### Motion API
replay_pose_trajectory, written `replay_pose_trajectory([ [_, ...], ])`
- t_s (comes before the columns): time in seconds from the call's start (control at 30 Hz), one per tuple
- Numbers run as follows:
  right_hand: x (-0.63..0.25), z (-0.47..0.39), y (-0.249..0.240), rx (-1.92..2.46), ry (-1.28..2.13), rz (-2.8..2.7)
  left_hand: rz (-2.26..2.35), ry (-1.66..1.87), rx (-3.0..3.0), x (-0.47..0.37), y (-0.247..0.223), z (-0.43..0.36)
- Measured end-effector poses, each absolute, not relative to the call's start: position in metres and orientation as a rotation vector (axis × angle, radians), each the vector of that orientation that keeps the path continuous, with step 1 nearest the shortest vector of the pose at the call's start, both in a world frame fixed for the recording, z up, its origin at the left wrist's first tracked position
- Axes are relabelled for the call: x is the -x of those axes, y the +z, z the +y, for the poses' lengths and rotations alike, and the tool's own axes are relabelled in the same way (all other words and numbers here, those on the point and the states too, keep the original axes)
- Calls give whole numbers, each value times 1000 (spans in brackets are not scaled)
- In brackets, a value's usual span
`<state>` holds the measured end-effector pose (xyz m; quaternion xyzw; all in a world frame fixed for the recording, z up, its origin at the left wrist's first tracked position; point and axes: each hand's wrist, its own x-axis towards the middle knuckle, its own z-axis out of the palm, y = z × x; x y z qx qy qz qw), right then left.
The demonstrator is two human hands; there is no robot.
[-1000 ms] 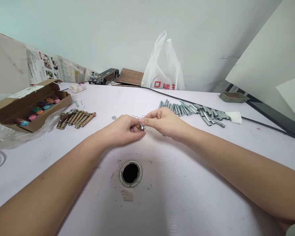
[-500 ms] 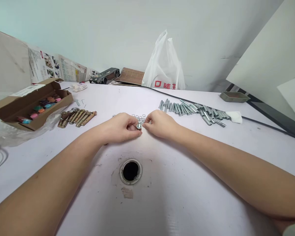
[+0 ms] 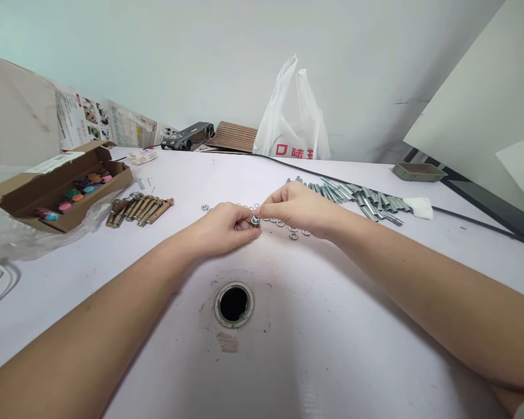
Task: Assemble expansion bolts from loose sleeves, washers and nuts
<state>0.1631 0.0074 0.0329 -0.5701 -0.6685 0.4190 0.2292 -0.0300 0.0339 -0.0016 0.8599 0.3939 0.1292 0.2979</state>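
Note:
My left hand [image 3: 233, 228] rests on the white table with thumb and fingers closed round a short silver metal piece [image 3: 255, 222], which looks like a bolt standing upright. Its round top shows; its lower part is hidden by the fingertips. Just above that top, my right hand [image 3: 290, 206] pinches with thumb and forefinger; whatever lies between them is too small to make out. Loose metal washers [image 3: 293, 236] lie flat under and beside my right hand, and others are partly hidden behind both hands. A nut-like ring [image 3: 205, 208] lies beyond my left hand.
Brassy anchor bolts [image 3: 142, 208] lie at left, near an open cardboard box [image 3: 113, 177] of coloured pieces. Silver sleeves and bolts [image 3: 367, 201] are heaped at right along a black cable [image 3: 471, 218]. A round hole [image 3: 234, 304] pierces the table in front. A white plastic bag [image 3: 290, 125] stands behind.
My right hand has risen and shifted right, its fingertips now over the held piece, uncovering washers below. My left hand has moved slightly right, still gripping the piece.

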Motion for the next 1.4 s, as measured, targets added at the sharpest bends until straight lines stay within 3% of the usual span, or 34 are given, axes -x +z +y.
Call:
replay_pose_trajectory([
  [0.47,-182,18,32,1388,1172,-1907,1055,370,-2289,29,-3,34],
  [1.07,-174,8,34,889,602,-2421,992,379,-2198,29,-1,33],
  [1.4,-174,11,27,1138,349,-2404,1038,372,-2243,30,-4,34],
])
